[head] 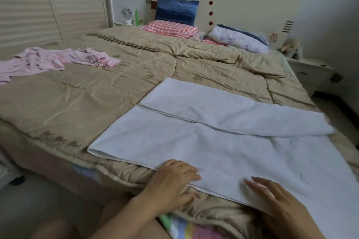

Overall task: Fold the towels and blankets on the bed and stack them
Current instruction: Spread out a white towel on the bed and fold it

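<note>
A large white towel [204,141] lies spread on the tan quilt [77,103] at the near right of the bed, its far part folded over into a flap. My left hand [172,182] rests on the towel's near edge, fingers lying over the hem and thumb down on the quilt. My right hand [279,205] lies flat on the towel near its front edge, fingers straight and spread. A crumpled pink blanket [58,60] lies at the far left of the bed.
Pillows sit at the headboard: a blue pillow [175,9], a red checked pillow [169,28] and a floral bundle [239,39]. A striped cloth [182,227] hangs below the bed's front edge. A nightstand [310,72] stands at the right, a small fan [127,14] far left.
</note>
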Available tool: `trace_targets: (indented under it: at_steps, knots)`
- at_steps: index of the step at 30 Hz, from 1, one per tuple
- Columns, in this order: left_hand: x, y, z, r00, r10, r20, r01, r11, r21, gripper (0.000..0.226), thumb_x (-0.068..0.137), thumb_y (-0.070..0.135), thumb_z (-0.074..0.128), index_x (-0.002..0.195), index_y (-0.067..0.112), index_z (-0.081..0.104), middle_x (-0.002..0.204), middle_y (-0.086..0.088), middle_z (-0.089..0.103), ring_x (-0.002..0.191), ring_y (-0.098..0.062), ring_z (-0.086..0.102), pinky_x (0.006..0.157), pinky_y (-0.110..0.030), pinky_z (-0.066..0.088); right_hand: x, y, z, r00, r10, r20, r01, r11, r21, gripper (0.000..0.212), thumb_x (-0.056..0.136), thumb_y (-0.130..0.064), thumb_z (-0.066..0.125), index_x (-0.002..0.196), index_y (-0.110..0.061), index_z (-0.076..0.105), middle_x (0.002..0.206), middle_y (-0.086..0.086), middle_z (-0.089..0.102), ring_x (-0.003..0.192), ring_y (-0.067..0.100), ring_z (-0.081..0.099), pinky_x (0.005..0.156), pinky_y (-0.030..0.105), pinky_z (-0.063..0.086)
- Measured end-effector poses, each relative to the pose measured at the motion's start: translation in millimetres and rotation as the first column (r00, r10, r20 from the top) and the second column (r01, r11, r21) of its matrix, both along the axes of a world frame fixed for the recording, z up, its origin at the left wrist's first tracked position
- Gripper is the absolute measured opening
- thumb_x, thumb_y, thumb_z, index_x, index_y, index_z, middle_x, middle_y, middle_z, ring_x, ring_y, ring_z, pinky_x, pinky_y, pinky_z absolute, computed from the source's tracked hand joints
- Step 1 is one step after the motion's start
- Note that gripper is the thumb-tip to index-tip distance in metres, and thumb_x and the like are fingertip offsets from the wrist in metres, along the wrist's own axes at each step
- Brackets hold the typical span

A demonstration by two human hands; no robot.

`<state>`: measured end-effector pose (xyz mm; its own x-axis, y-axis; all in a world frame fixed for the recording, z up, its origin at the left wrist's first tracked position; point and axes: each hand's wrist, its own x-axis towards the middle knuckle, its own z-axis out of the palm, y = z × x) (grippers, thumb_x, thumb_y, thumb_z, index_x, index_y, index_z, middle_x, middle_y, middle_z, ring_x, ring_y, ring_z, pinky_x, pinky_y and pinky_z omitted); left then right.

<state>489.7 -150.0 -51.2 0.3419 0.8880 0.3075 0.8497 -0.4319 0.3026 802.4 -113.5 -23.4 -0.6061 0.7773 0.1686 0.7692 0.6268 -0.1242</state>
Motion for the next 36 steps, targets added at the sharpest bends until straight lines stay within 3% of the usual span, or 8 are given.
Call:
trace_targets:
  at_steps: [6,10,16,20,23,29,32,36]
  knots:
    - [42.7,-2.2,6.7,0.998,0.026,-0.051,-0.017,0.984,0.178,0.017,0.074,0.031,0.065,0.091,0.027,0.062,0.092,0.011,0.057,0.084,-0.010,0.054,0.073,-0.021,0.038,36.5,-6.8,4.1,0.995,-0.027,-0.100,0.047,0.979,0.198,0.060,0.054,-0.007,0.084,0.102,-0.037,0.063,0.095,-0.012,0.055,0.084,0.009,0.050,0.040,0.020,0.039]
    - [56.0,-2.8,-0.9,0.991,0.009,-0.137,0.018,0.980,0.198,0.035,0.068,0.027,0.068,0.102,0.027,0.063,0.100,0.011,0.060,0.088,-0.009,0.055,0.075,-0.024,0.046,54.7,-8.6,3.3,0.983,0.079,-0.165,-0.048,0.981,0.186,0.027,0.080,-0.029,0.053,0.100,-0.041,0.067,0.083,-0.016,0.055,0.075,0.002,0.053,0.043,0.018,0.043]
    - [71.8,-9.8,20.1,0.991,0.123,-0.056,-0.128,0.986,-0.104,0.021,0.071,0.040,0.048,0.083,0.034,0.063,0.084,0.015,0.061,0.077,-0.003,0.057,0.061,-0.020,0.041,68.3,5.3,8.3,0.998,0.069,-0.002,-0.067,0.972,-0.225,0.017,0.076,-0.062,0.047,0.083,-0.051,0.058,0.077,-0.018,0.050,0.066,0.001,0.055,0.055,0.019,0.040]
    - [79.4,7.0,40.4,0.959,0.256,0.120,-0.151,0.823,-0.547,0.026,0.071,0.050,0.049,0.081,0.041,0.071,0.083,0.025,0.069,0.078,0.002,0.064,0.076,-0.024,0.054,78.5,18.5,37.0,0.997,0.044,-0.067,-0.079,0.702,-0.708,0.027,0.076,-0.066,0.060,0.089,-0.044,0.070,0.088,-0.022,0.067,0.077,-0.002,0.063,0.074,0.014,0.047]
    - [104.2,32.6,48.3,0.742,0.484,0.464,-0.081,0.752,-0.654,0.023,0.094,0.021,0.054,0.083,0.019,0.075,0.078,0.002,0.073,0.068,-0.013,0.070,0.059,-0.030,0.055,100.3,48.2,39.5,0.803,-0.445,-0.397,-0.177,0.457,-0.872,0.031,0.091,-0.025,0.059,0.120,-0.015,0.062,0.097,0.008,0.073,0.081,0.021,0.070,0.073,0.032,0.057]
    - [175.1,105.7,49.4,0.083,0.740,0.668,0.289,0.624,-0.726,0.022,0.093,0.005,0.059,0.112,-0.005,0.063,0.107,-0.019,0.071,0.100,-0.029,0.070,0.086,-0.036,0.057,165.8,170.8,14.0,-0.150,-0.921,-0.360,-0.379,0.390,-0.839,0.033,0.097,-0.007,0.048,0.130,-0.002,0.045,0.125,0.018,0.058,0.074,0.032,0.072,0.055,0.040,0.060]
    - [194.5,142.6,37.9,-0.285,0.743,0.606,0.326,0.669,-0.667,0.013,0.095,0.001,0.051,0.102,-0.008,0.057,0.121,-0.025,0.061,0.114,-0.033,0.059,0.097,-0.041,0.049,178.6,210.0,12.5,-0.226,-0.892,-0.391,-0.294,0.445,-0.846,0.025,0.098,-0.004,0.040,0.120,0.004,0.049,0.135,0.016,0.048,0.102,0.033,0.063,0.064,0.037,0.060]
    - [195.2,185.8,25.0,-0.495,0.640,0.588,0.257,0.754,-0.604,0.017,0.099,0.005,0.041,0.092,0.002,0.056,0.129,-0.015,0.052,0.118,-0.026,0.052,0.109,-0.041,0.038,191.8,259.8,11.3,-0.282,-0.844,-0.456,-0.166,0.511,-0.844,0.039,0.100,0.001,0.030,0.138,0.001,0.036,0.146,0.017,0.037,0.133,0.032,0.041,0.102,0.043,0.044]
